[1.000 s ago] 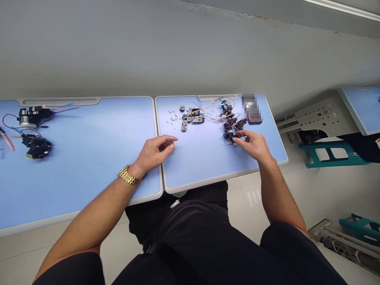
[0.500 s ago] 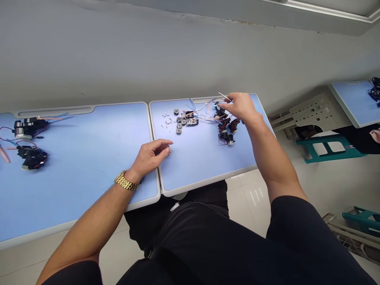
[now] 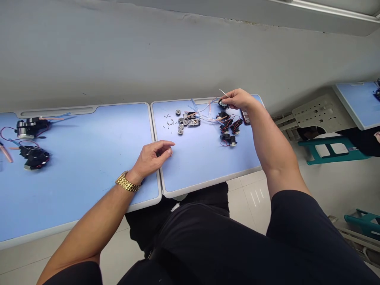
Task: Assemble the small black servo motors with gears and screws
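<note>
My right hand (image 3: pixel 239 99) is at the far edge of the right blue desk (image 3: pixel 208 166), pinching a thin white rod (image 3: pixel 224 93). Its fingertips also touch a small black motor unit (image 3: pixel 222 104). Just nearer lie small black servo assemblies with red wires (image 3: pixel 228 126). My left hand (image 3: pixel 152 155) rests on the desk near its left seam, relaxed and holding nothing, with a gold wristwatch (image 3: pixel 127 182) on that wrist. Ahead of it are round metal bearings (image 3: pixel 181 123), a gear plate (image 3: pixel 194 122) and tiny screws (image 3: pixel 168 122).
A second blue desk (image 3: pixel 77 158) adjoins on the left, bearing black wired assemblies (image 3: pixel 32 127). A dark phone (image 3: pixel 245 117) is partly hidden by my right arm. A wall runs along the far side. A teal stool (image 3: pixel 329 149) stands on the floor at right.
My right hand has moved from the front of the servos to the desk's far edge, now pinching the white rod. The left hand has barely moved.
</note>
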The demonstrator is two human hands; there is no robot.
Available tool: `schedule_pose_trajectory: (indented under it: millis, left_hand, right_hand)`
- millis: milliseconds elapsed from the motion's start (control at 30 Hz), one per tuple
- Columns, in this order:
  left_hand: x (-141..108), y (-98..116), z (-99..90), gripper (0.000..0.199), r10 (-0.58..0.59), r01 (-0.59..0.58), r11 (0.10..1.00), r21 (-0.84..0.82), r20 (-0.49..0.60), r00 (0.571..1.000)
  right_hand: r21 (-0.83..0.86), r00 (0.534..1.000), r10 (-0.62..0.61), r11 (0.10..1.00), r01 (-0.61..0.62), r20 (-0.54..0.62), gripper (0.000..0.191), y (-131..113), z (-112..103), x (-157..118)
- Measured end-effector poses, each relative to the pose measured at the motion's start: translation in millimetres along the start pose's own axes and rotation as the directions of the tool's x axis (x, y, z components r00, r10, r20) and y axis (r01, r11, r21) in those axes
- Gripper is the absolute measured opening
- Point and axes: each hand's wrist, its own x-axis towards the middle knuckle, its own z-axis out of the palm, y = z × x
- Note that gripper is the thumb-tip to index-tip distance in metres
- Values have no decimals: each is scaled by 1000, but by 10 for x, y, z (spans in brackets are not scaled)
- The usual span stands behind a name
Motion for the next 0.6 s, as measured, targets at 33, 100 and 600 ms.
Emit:
schedule_pose_trajectory:
  millis: [33,100,600]
  left_hand:
    - [0,-2,1,29,-1,1,1000,1,0,1000]
    - [1,-2,2,30,-2,2,1000,3,0,1000]
    - [9,-3,-8,28,-1,1,1000,8,8,1000]
  right_hand:
    - [37,1000,-2,999,2,10,20,18,-23,13]
    - [90,999,-5,996,1,36,21,49,-62,25]
    - [123,987,-17,992,-4,162,26,105,-160,12]
